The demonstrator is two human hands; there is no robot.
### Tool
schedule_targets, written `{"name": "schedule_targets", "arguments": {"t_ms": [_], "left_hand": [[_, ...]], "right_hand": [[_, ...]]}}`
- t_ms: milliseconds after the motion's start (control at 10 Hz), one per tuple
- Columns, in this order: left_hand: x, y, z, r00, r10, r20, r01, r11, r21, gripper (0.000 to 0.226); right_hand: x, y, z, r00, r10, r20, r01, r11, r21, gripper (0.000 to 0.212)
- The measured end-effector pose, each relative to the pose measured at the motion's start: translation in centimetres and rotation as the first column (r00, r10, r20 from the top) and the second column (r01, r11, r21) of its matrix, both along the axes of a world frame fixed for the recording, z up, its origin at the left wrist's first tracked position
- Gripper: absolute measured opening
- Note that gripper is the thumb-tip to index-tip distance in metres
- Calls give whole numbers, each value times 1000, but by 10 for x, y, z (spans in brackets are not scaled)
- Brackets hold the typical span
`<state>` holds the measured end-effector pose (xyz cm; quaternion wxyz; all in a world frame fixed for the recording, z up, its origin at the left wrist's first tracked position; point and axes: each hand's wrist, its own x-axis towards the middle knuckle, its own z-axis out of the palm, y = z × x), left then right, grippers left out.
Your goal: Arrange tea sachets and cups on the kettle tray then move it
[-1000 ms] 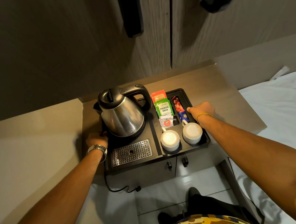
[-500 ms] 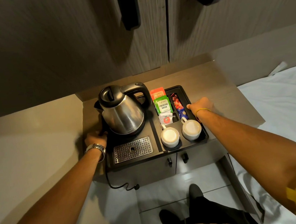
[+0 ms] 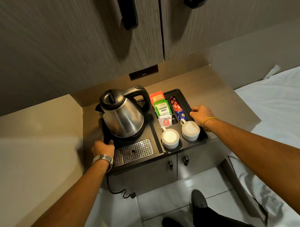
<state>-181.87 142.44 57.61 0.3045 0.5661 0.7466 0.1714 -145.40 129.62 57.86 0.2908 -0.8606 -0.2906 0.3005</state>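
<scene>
- A black kettle tray (image 3: 154,131) is seen from above on a small wooden cabinet top (image 3: 226,107), its near edge level with the cabinet's front.
- The left hand (image 3: 102,149), with a metal wristwatch (image 3: 103,160) on the wrist, is closed over the tray's edge at 9 o'clock, fingers curled onto the rim.
- The right hand (image 3: 201,114), with a yellow band (image 3: 209,120) at the wrist, is closed on the tray's edge at 3 o'clock, thumb on top of the rim.
- A steel kettle (image 3: 122,115) with a black handle is placed on the tray's left half, toward 11 o'clock.
- A perforated metal drip grate (image 3: 133,152) is set into the tray at 7 o'clock, just in front of the kettle.
- Tea sachets (image 3: 160,106) are stood in a slot at 1 o'clock: an orange one behind, a green one in front, a white one nearest.
- Red and blue stick packets (image 3: 178,108) are laid in the slot just right of the sachets.
- Two white cups (image 3: 179,135) are set side by side at 5 o'clock on the tray, the right one just beside the right wrist.
- A black power cord (image 3: 122,193) is hung down the cabinet front below the left wrist.
</scene>
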Motion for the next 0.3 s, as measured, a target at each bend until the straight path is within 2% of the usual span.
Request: {"name": "schedule_targets", "arguments": {"t_ms": [200,300], "left_hand": [[-1,-10,10,991,-130,-24,131,990,52,40],[-7,-13,12,988,-151,15,149,985,89,45]], "right_hand": [[-6,-16,6,1000,10,3,-10,1000,24,35],[-6,-23,8,999,-15,43,12,998,62,33]]}}
